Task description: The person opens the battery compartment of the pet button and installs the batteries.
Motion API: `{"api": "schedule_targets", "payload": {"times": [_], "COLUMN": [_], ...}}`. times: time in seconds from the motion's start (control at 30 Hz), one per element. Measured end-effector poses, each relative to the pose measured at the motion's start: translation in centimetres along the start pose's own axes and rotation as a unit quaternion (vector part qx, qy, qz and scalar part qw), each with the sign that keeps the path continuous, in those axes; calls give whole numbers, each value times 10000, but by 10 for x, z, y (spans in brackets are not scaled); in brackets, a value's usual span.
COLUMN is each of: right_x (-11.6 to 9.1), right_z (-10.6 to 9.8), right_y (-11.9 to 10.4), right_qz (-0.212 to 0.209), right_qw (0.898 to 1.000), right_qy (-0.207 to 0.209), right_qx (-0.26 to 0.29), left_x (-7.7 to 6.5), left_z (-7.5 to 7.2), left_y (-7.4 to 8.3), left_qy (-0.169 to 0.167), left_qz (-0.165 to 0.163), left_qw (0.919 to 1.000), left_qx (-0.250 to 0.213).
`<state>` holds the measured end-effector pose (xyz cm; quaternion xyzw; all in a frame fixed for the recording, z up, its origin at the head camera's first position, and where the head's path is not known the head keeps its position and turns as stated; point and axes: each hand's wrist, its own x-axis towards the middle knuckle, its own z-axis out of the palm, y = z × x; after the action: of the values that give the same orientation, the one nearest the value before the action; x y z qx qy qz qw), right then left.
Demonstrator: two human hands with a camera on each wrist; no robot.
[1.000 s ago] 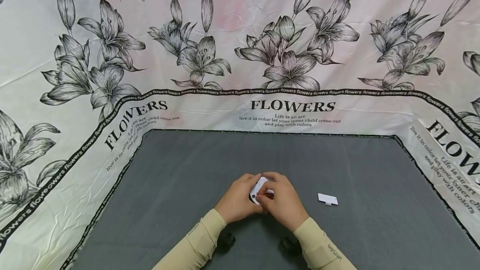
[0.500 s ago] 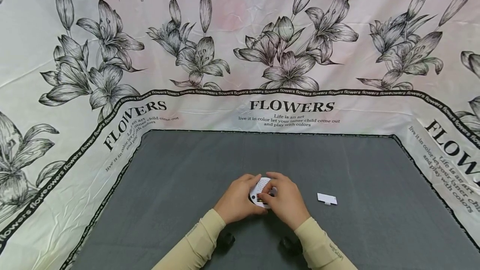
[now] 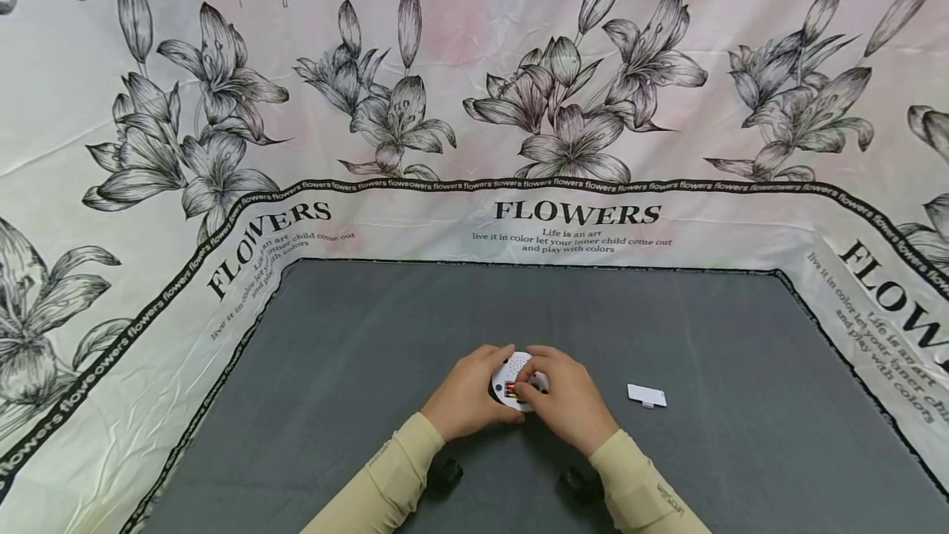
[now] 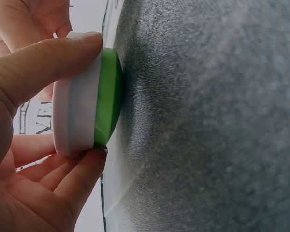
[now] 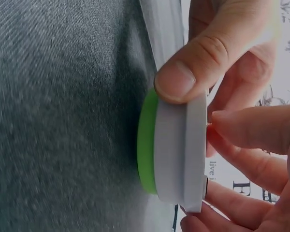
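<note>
My left hand [image 3: 470, 390] grips the rim of a round white device [image 3: 507, 371] with small holes and an opened battery compartment facing up. Its green underside [image 4: 108, 96] faces the grey cloth in the left wrist view. Small batteries [image 3: 510, 390] with gold and red wrappers lie in the compartment. Over that compartment, thumb and index fingertips of my right hand [image 3: 567, 396] come close together; I cannot tell whether they pinch a battery. In the right wrist view, its other fingers [image 5: 237, 205] sit at the device's edge. A white battery cover [image 3: 647, 395] lies to the right.
The device is worked on close over a grey tablecloth [image 3: 371, 336] with a white, flower-printed border [image 3: 578, 229]. Dark wrist-worn gadgets [image 3: 445, 475] show beneath both forearms.
My right fingers have shifted slightly right and back from the device's face, so more of the compartment and its batteries shows. The left hand keeps its grip; the cover stays put.
</note>
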<state>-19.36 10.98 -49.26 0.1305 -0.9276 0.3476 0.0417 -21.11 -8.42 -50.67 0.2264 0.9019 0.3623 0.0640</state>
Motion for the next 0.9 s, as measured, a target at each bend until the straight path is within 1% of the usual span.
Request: {"api": "schedule_targets", "payload": {"times": [0.17, 0.27, 0.37, 0.57, 0.67, 0.9], "right_x": [-6, -11, -17, -28, -34, -52], "right_z": [-10, -18, -27, -49, -60, -82], "right_y": [7, 17, 31, 58, 72, 102], "right_qz": [-26, 9, -13, -109, -137, 90], "right_qw": [10000, 10000, 9996, 9967, 9950, 9935], "right_qy": [-52, -79, -54, 243, 297, 151], "right_qx": [18, -56, -283, -772, -941, -1126], "left_x": [1, 1, -1, -3, -2, 0], "left_z": [5, 8, 9, 8, 8, 10], "left_y": [0, 0, 0, -2, -3, -2], "left_qy": [12, 24, 30, 42, 38, 38], "left_qz": [-70, -112, -163, -220, -243, -191], "left_qw": [10000, 9999, 9999, 9997, 9995, 9995], "left_qx": [14, 26, -22, -132, -175, -257]}}
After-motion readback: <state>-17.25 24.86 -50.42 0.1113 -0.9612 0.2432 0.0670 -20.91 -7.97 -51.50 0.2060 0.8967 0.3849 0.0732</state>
